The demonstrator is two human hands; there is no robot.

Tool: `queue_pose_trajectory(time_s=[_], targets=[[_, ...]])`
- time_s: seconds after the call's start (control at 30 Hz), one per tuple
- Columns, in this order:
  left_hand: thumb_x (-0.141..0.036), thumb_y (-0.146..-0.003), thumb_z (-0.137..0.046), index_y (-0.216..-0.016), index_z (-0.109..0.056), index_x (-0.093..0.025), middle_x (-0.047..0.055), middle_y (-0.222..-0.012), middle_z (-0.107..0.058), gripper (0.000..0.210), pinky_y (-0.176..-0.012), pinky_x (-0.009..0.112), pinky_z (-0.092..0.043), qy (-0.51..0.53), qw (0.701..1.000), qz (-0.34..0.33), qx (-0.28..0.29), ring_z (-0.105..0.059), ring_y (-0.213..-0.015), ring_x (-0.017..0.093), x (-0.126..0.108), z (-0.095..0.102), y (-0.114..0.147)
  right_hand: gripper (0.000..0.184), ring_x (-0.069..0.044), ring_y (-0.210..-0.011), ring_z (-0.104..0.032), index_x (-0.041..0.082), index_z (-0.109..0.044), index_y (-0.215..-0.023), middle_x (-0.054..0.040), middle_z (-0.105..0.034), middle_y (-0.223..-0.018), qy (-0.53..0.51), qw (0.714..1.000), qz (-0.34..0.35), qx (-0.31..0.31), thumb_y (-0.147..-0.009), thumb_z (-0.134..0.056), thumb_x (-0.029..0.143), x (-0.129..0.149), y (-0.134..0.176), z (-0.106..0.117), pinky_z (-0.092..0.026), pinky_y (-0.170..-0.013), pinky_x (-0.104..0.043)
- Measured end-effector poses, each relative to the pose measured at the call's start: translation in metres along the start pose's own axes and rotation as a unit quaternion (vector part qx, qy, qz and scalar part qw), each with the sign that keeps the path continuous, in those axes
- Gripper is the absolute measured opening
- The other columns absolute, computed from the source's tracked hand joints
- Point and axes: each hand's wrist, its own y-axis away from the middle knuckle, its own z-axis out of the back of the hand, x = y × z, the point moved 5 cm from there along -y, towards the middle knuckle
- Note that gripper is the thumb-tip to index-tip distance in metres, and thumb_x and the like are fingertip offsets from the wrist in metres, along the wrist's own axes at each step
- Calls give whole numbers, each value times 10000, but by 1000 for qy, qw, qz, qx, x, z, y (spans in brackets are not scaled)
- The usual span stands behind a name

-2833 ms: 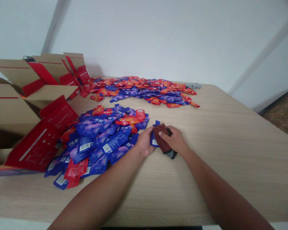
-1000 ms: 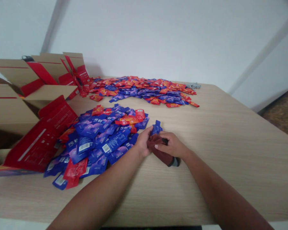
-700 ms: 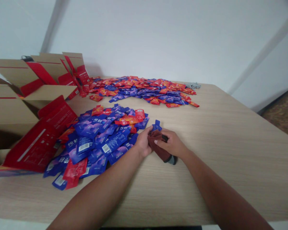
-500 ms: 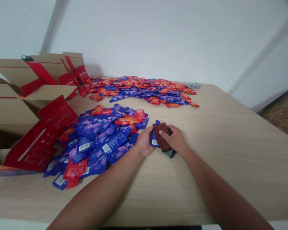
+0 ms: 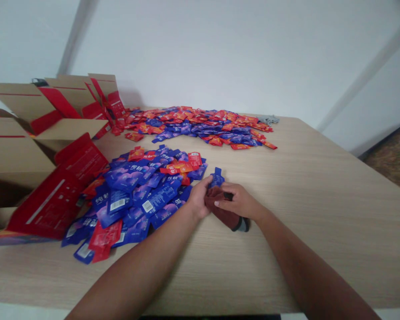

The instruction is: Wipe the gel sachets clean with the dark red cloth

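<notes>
My left hand (image 5: 200, 198) is closed on the left edge of a blue pouch (image 5: 217, 177), whose narrow spout-like tab points away from me. Most of that pouch lies hidden under a brown cloth (image 5: 226, 215) with a black and grey end. My right hand (image 5: 240, 201) grips this cloth, its fingers bunched over it against the pouch. Just left of my left hand spreads a heap of blue pouches (image 5: 160, 198), with some red and orange ones among them.
Open cardboard boxes with red outer faces (image 5: 43, 200) stand along the left side. Farther back, a long pile of red, orange and blue pouches (image 5: 200, 122) runs before the white wall (image 5: 220, 53). A grey cloth (image 5: 269, 119) lies at its right end. All rest on the wooden table (image 5: 320, 200).
My right hand and the brown cloth have shifted slightly toward me, with the cloth now covering the pouch's lower part and barcode. My left hand keeps its hold.
</notes>
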Motion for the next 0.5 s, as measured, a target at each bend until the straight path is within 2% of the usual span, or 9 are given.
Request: queue_pose_trajectory(time_s=[0.07, 0.17, 0.27, 0.33, 0.43, 0.5], targets=[[-196, -930, -648, -966, -684, -152, 46, -761, -742, 68, -643, 284, -586, -13, 1000, -23, -3, -688, -584, 166, -2, 1, 0, 212, -226, -883, -667, 219, -807, -957, -24, -752, -902, -61, 997, -15, 53, -837, -823, 393, 1, 3, -4, -524, -826, -343], [-92, -824, -688, -1011, -667, -181, 18, -799, -747, 207, -656, 253, -576, -20, 997, -71, -2, -702, -622, 151, -4, 0, 1, 326, -220, -855, -694, 189, -802, -1017, -28, -778, -935, -189, 973, -103, 78, -821, -824, 448, -11, 9, -6, -544, -807, -339], [-78, -764, -699, -982, -676, -183, 21, -815, -748, 244, -698, 262, -579, -32, 992, -119, 13, -718, -681, 161, -5, -6, 6, 415, -211, -788, -707, 156, -793, -1052, -48, -788, -924, -285, 941, -180, 18, -769, -846, 455, -30, 12, 1, -549, -758, -331], [-102, -755, -699, -993, -707, -172, 43, -867, -768, 249, -727, 282, -585, -62, 984, -169, 14, -735, -742, 182, -14, -11, 13, 453, -220, -793, -720, 150, -790, -1068, -63, -798, -940, -315, 928, -194, -40, -734, -866, 445, -39, 11, 9, -558, -760, -335], [-143, -754, -713, -1044, -742, -171, 58, -920, -778, 293, -752, 311, -593, -119, 964, -237, -11, -744, -804, 208, -42, -18, 30, 476, -232, -838, -735, 159, -790, -1095, -73, -808, -992, -333, 917, -192, -101, -722, -878, 441, -45, 8, 17, -569, -788, -341], [-175, -762, -735, -1059, -751, -188, 51, -916, -773, 297, -744, 315, -590, -154, 944, -289, -36, -736, -801, 209, -72, -20, 46, 474, -236, -849, -738, 164, -791, -1100, -75, -810, -997, -338, 914, -194, -113, -728, -879, 444, -45, 6, 17, -574, -797, -348]])
